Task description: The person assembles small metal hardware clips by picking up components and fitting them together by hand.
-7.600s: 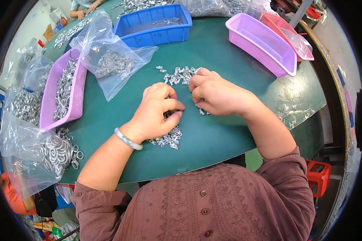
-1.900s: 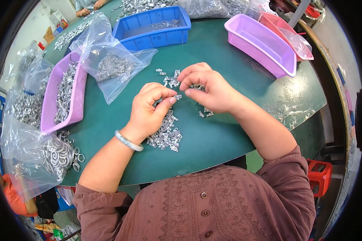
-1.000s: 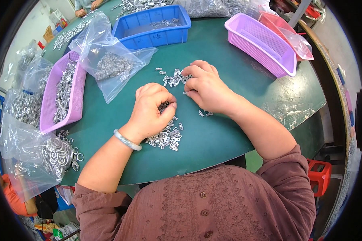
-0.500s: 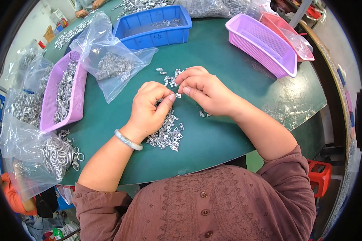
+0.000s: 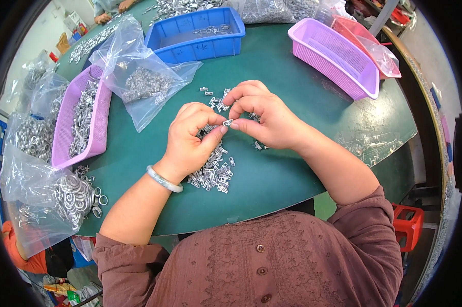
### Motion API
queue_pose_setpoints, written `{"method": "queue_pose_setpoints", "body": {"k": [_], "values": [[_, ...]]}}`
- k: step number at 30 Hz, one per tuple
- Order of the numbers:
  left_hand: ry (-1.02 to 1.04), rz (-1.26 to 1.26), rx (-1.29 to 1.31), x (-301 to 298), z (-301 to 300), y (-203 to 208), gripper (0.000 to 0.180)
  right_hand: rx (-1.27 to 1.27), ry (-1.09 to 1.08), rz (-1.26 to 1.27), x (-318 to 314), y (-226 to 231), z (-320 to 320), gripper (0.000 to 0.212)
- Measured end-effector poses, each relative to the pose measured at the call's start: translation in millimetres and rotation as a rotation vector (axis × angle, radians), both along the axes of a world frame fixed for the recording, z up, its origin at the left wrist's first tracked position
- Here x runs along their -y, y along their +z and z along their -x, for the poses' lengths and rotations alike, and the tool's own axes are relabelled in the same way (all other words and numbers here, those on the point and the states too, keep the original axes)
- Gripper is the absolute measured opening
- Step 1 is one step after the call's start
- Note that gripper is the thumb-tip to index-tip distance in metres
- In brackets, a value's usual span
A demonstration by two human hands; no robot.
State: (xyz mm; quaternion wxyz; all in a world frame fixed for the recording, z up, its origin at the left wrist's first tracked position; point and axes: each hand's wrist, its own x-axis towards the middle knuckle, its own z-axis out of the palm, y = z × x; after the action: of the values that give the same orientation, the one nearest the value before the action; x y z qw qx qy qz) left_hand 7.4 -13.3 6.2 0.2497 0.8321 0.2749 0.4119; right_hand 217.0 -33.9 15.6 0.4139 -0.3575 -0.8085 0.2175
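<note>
A small silvery rectangular metal buckle piece [image 5: 228, 123] is pinched between the fingertips of both hands. My left hand [image 5: 192, 134], with a pale bangle [image 5: 163, 179] on its wrist, grips one end between thumb and forefinger. My right hand [image 5: 264, 115] pinches the other end with thumb and forefinger, its other fingers curled above. Below and partly behind the left hand lies a loose pile of similar metal pieces [image 5: 213, 174]. A smaller group [image 5: 219, 104] lies just beyond the fingertips, and a few pieces [image 5: 259, 146] rest under the right hand.
A blue tray [image 5: 195, 51] holding some metal rings stands at the back. To the left are a purple basket [image 5: 100, 123] of metal parts and clear bags [image 5: 144, 84] of hardware. Another purple basket [image 5: 338, 77] stands back right. A person's hand [image 5: 103, 19] shows far left.
My right thumb and forefinger have come in to the left hand's fingertips and now touch the small metal piece. The left hand has barely shifted.
</note>
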Motion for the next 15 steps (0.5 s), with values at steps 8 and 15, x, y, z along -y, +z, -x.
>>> {"method": "queue_pose_setpoints", "body": {"k": [8,15], "values": [[-0.018,-0.030,-0.011,-0.4,0.9,-1.4,0.013,0.023,0.007,0.029,1.7,3.7,-3.5,0.011],[-0.150,-0.104,-0.235,-1.4,6.5,2.2,0.015,0.584,-0.177,-0.088,2.3,11.0,-19.2,0.007]]}}
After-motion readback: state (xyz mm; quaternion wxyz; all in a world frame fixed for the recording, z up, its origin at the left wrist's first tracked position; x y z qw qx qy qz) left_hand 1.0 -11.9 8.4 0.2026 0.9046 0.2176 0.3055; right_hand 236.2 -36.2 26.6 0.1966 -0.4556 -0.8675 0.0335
